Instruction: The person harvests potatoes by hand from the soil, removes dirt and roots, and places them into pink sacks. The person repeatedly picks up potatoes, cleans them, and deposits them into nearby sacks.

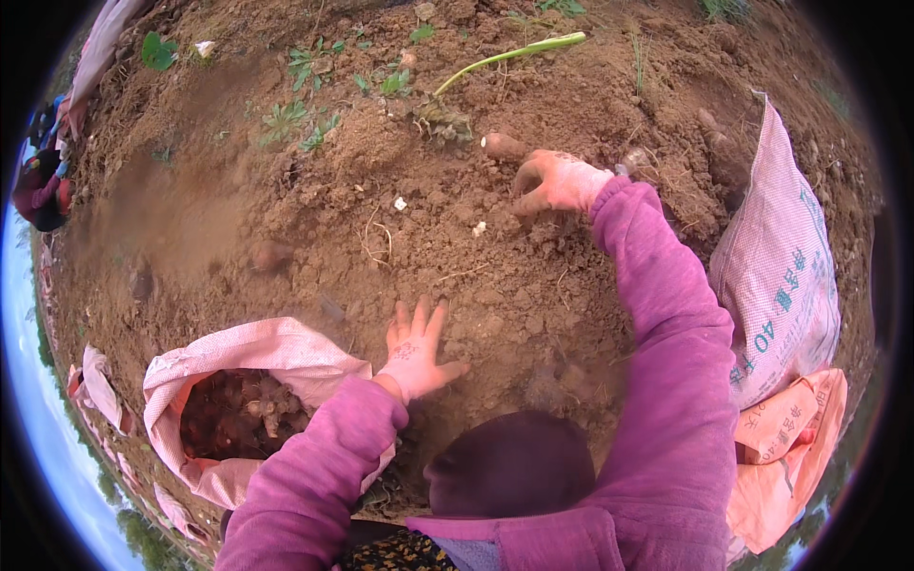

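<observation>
My left hand (415,353), in a pale pink glove, is spread over the soil with nothing in it. Beside it on the left, a pink woven sack (235,350) with a folded-down rim holds several soil-covered tubers (246,414). Farther out to the right, my right hand (564,184), in a soiled glove, curves over the loose earth with a gap between thumb and fingers. A brown tuber (502,146) with a pale cut end lies right by its knuckles; whether they touch is unclear.
A tall white woven sack (778,278) with printing stands at right, above an orange sack (789,457). Green stalk (514,61) and small weeds (285,121) lie ahead. Another tuber (271,255) rests left of centre. At far left a person (43,185) is near another sack (100,57).
</observation>
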`<move>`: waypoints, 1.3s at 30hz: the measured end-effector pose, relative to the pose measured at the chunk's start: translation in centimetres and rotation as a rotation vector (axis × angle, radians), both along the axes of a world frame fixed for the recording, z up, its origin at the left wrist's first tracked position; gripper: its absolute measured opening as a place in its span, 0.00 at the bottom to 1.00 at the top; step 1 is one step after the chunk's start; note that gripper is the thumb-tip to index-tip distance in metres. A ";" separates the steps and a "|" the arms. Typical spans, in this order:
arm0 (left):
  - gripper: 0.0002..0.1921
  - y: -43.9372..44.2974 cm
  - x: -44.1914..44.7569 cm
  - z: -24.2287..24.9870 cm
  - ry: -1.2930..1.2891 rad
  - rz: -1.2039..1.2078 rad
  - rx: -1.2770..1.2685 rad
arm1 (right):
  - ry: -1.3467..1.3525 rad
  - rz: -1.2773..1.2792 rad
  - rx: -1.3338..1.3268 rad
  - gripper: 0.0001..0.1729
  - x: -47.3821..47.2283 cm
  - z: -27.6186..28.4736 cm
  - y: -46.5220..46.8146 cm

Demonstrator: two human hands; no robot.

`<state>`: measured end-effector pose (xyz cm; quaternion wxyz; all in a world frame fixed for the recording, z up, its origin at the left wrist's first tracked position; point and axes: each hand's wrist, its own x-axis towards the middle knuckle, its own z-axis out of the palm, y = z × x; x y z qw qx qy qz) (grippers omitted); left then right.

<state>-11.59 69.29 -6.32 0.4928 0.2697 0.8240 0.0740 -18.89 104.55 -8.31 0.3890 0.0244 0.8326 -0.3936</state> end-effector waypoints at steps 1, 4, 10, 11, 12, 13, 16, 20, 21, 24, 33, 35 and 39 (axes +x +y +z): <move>0.54 0.1 -0.1 0.1 0.001 0.000 -0.002 | 0.150 -0.145 0.073 0.27 -0.3 -0.1 -0.4; 0.55 0.1 -0.8 0.5 -0.025 0.003 0.005 | 0.446 -0.641 0.144 0.27 -3.5 -1.6 -1.4; 0.65 1.2 -1.7 -0.2 0.148 -0.017 -0.010 | 0.685 -0.624 -0.043 0.25 -15.1 -4.7 -3.7; 0.66 1.4 -1.7 -0.5 0.163 -0.065 -0.091 | 0.612 -0.645 0.011 0.26 -17.1 -5.0 -4.4; 0.68 1.6 -1.7 -0.8 0.126 -0.069 -0.100 | 0.621 -0.621 0.017 0.28 -19.0 -5.4 -5.2; 0.68 1.7 -1.8 -1.0 0.139 -0.097 -0.133 | 0.522 -0.646 0.028 0.29 -20.5 -6.0 -6.0; 0.69 1.5 -2.3 -1.5 0.068 -0.101 -0.150 | 0.263 -0.609 0.247 0.34 -22.7 -8.7 -9.5; 0.68 1.1 -3.1 -1.7 -0.007 -0.099 -0.156 | 0.248 -0.396 0.560 0.27 -25.5 -12.9 -10.6; 0.68 1.0 -3.3 -1.8 -0.016 -0.100 -0.153 | 0.212 -0.419 0.524 0.24 -26.4 -13.0 -9.9; 0.69 0.9 -3.4 -1.9 -0.004 -0.108 -0.155 | 0.568 -0.577 0.234 0.21 -23.3 -11.3 -7.0; 0.74 1.3 -2.8 -2.6 0.030 -0.142 -0.183 | 0.345 -0.238 0.491 0.34 -3.4 -5.2 -5.8; 0.74 1.2 -2.9 -2.2 0.048 -0.124 -0.161 | 0.488 -0.542 0.348 0.24 -3.7 -4.6 -6.4; 0.61 0.0 -3.9 -0.9 -0.052 0.168 0.095 | 0.392 -1.073 -0.592 0.07 0.0 0.7 -9.1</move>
